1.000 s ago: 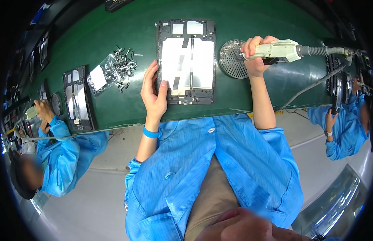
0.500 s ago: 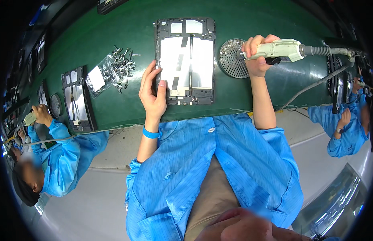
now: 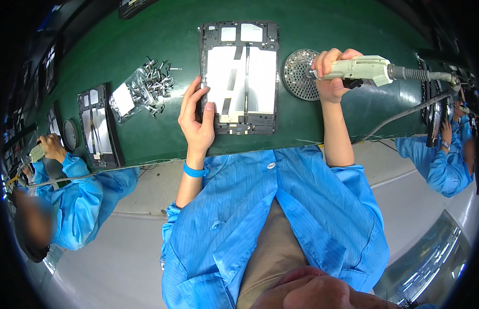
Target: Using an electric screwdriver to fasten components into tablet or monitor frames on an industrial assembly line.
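Just past the blue coat [image 3: 265,165], the left hand [image 3: 197,123] rests against the tablet-like panel [image 3: 262,82], thumb and fingers loosely spread, presumably to steady it. The panel lies flat on the green surface [image 3: 164,134], squarely before the person. To its right, the right hand's [image 3: 329,77] fingers wrap a corded power tool [image 3: 365,69], its front end over a perforated dish [image 3: 296,80], probably set there for easy reach. Farther left, a plastic bag [image 3: 133,95] spills small parts [image 3: 159,85], perhaps kept clear of the panel.

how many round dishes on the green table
2. One round dish is partly hidden by the right hand; another round dish sits far left, beside a co-worker's hand. More may be hidden.
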Motion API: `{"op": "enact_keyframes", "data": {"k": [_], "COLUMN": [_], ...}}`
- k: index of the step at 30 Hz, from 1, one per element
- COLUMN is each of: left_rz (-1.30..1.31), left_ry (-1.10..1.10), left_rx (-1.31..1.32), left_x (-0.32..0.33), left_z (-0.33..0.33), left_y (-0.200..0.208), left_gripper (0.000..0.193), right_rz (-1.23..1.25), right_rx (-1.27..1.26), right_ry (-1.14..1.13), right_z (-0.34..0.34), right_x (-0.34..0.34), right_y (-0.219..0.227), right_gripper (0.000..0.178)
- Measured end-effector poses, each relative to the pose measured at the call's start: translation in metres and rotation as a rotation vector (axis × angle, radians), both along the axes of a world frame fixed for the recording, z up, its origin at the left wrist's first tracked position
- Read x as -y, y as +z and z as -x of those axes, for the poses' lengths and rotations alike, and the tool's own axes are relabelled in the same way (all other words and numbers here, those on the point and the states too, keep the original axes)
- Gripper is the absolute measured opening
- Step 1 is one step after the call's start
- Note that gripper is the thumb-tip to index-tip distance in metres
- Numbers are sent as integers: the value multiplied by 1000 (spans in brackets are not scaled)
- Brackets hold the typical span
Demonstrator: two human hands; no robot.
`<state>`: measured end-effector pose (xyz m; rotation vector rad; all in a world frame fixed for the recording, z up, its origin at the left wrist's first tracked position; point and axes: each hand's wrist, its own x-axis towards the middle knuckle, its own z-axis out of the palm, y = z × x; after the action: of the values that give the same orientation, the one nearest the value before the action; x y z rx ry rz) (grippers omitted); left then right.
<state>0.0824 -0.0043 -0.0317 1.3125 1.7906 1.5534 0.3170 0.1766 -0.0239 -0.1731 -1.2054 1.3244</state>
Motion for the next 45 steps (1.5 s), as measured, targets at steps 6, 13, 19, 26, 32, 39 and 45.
{"op": "enact_keyframes", "data": {"k": [6, 13, 19, 26, 32, 39, 45], "left_rz": [-1, 31, -116, -110, 11, 28, 25], "left_ry": [9, -324, -488, -411, -475, -541, -532], "left_rx": [25, -693, -675, -703, -813, -866, -885], "left_x": [0, -52, -122, -129, -106, -96, -99], "left_z": [-2, -54, -98, -93, -95, -97, -98], "left_y": [3, 76, 35, 22, 32, 36, 32], "left_gripper": [26, 33, 19, 7, 22, 30, 38], "right_rz": [15, -39, -83, -77, 33, 31, 56], "right_rx": [-25, 3, -56, 1, -99, -79, -79], "right_ry": [25, 101, 130, 58, -4, -40, -42], "right_z": [-3, -12, -10, -19, -5, 0, -1], "right_x": [-2, 0, 8, -6, -8, -8, -10], "right_y": [3, 21, 47, 27, 8, 5, 2], "right_gripper": [53, 50, 53, 49, 50, 50, 50]}}
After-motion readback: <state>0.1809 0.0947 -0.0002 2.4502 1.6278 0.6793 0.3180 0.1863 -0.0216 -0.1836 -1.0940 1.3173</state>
